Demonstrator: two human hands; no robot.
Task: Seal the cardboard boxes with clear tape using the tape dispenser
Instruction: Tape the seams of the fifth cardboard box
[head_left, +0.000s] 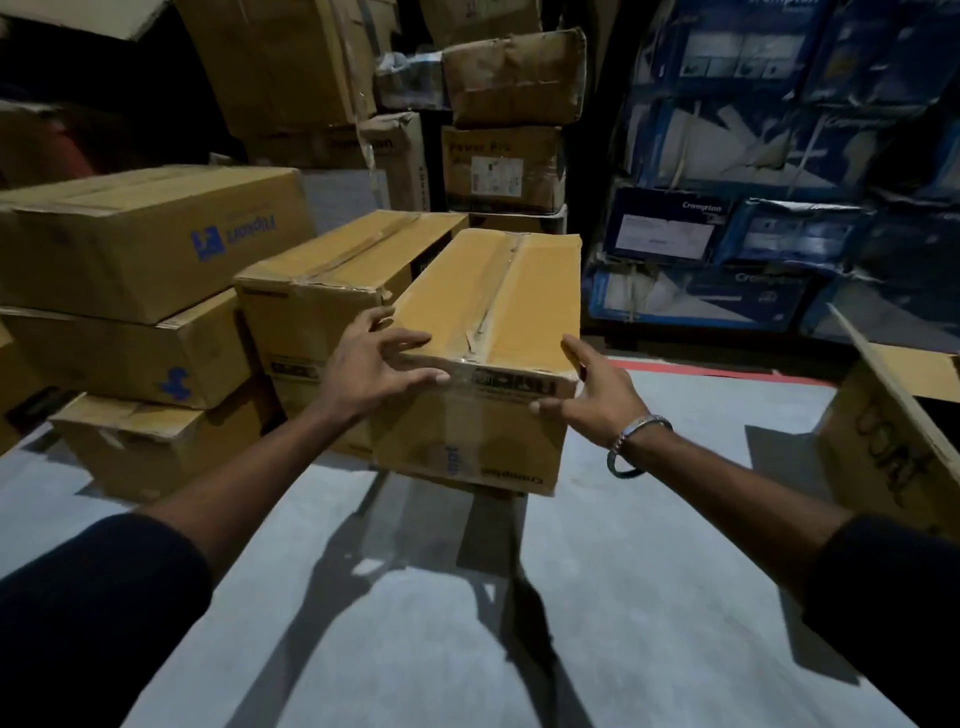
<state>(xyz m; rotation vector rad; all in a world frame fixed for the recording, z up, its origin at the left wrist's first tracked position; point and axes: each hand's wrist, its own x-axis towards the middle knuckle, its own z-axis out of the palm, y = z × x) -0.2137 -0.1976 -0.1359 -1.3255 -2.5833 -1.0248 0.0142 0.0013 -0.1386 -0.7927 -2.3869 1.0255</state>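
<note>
My left hand and right hand bracket the near end of the cardboard box, fingers spread on its corners, neither one clasped round it. The box sits on a low stack beside a second box. Clear tape already runs along its top seam: this 1 looks sealed. No tape dispenser is in view. How many boxes remain unsealed, I cannot tell.

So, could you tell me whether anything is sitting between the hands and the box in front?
Nothing visible is: the left hand and the right hand are both already at the near corners of the taped box.
</note>
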